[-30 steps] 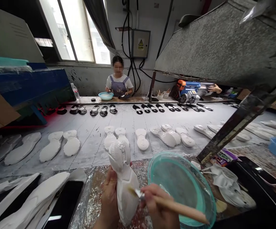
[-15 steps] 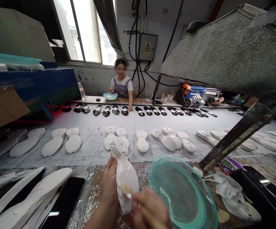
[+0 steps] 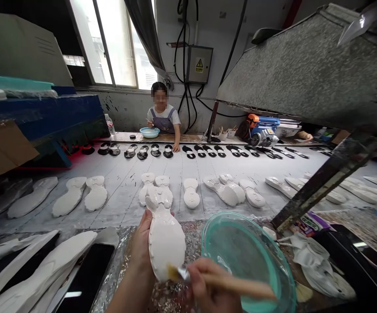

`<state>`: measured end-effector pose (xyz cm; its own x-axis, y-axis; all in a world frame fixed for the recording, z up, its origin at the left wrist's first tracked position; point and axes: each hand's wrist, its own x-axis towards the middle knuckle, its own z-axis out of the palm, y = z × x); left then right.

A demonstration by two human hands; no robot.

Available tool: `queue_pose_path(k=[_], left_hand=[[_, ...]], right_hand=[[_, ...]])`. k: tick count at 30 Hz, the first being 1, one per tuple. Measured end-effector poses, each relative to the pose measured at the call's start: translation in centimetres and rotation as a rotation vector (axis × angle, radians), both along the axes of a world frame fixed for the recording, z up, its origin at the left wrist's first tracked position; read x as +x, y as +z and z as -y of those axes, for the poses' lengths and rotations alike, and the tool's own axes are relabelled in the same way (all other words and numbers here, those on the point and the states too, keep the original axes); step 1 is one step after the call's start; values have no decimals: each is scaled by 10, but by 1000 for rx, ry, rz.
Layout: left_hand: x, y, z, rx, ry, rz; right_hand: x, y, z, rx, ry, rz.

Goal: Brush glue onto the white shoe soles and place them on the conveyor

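Note:
My left hand (image 3: 142,248) is closed around the side of a white shoe sole (image 3: 167,239), held up and tilted in front of me. Its surface looks wet and glossy. In my right hand (image 3: 208,284) is a paintbrush (image 3: 240,286) with a wooden handle and a metal band. The bristles touch the lower end of the sole. Close by on the right stands a teal bowl (image 3: 206,230) with clear plastic over its rim, holding a translucent liquid.
A white belt (image 3: 162,167) carries several white soles (image 3: 191,193) and, farther off, black ones (image 3: 142,152). Across it sits a person (image 3: 164,117). More soles (image 3: 45,269) and a phone (image 3: 87,278) lie at left. A slanted metal post (image 3: 321,187) stands at right.
The sole has turned so that its broad face shows more fully. The brush has moved down to the sole's lower end, and its handle has swung out to the right.

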<state>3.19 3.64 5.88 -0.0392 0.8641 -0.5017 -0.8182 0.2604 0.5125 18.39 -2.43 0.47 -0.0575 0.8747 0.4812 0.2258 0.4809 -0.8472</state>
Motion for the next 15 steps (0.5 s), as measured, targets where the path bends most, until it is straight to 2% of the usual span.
queue_pose_path(k=[1, 3, 5, 8, 10, 13, 15], left_hand=[[-1, 2, 2, 14, -22, -6], [-3, 7, 6, 41, -69, -5], [-4, 11, 11, 56, -133, 10], [-4, 15, 16, 98, -229, 12], [-3, 16, 19, 153, -220, -46], [-2, 17, 25, 232, -152, -160], [0, 15, 30, 240, -167, -125]], right_hand=[[5, 0, -4, -146, -54, -39], [14, 1, -10, -297, -125, -82], [20, 4, -11, -301, -168, -148], [21, 8, -8, -292, -46, -253], [20, 13, -9, -305, 21, -230], [21, 24, -15, -267, -86, -208], [19, 33, -19, -222, -94, -254]])
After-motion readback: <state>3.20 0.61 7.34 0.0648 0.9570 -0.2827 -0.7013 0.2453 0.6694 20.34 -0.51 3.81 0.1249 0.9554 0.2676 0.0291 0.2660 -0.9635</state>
